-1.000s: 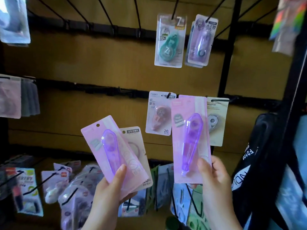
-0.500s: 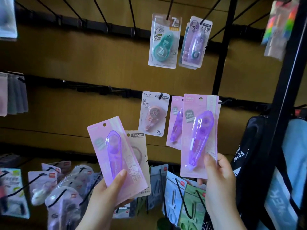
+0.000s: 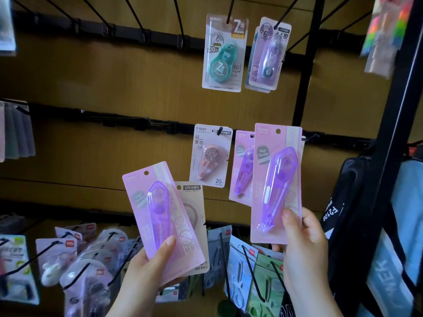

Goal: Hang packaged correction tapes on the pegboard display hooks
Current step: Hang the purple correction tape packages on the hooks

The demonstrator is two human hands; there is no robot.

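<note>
1. The brown display board point(image 3: 96, 88) fills the view, crossed by black rails from which thin black hooks point(image 3: 135, 17) stick out toward the camera.
2. A black upright post point(image 3: 307, 65) rises just right of centre, and a black bag point(image 3: 350, 216) with white lettering hangs at the right edge.
3. The right hand point(image 3: 302, 245) holds a pink-carded purple correction tape point(image 3: 275, 181) upright by its lower right corner; the thumb lies on the front of the card beside the pen tip and the other fingers point(image 3: 312, 219) wrap behind its edge.
4. This held card overlaps a matching purple pack point(image 3: 242, 168) that hangs on the middle rail just behind it; its punched hole stands clear of any hook.
5. The left hand point(image 3: 146, 275) grips a second pink-carded purple tape point(image 3: 160, 213), tilted with its top leaning left; the thumb presses on the lower front and the remaining fingers are hidden behind.
6. A beige-carded tape pack point(image 3: 194, 216) sits directly behind that card in the same grip.
7. A peach correction tape pack point(image 3: 209, 156) hangs on the middle rail left of the matching purple pack.
8. On the top rail hang a teal tape pack point(image 3: 223, 53) and, beside it, a lilac glue-tape pack point(image 3: 269, 53).
9. Further blurred packs point(image 3: 87, 259) hang on the bottom row of hooks.
</note>
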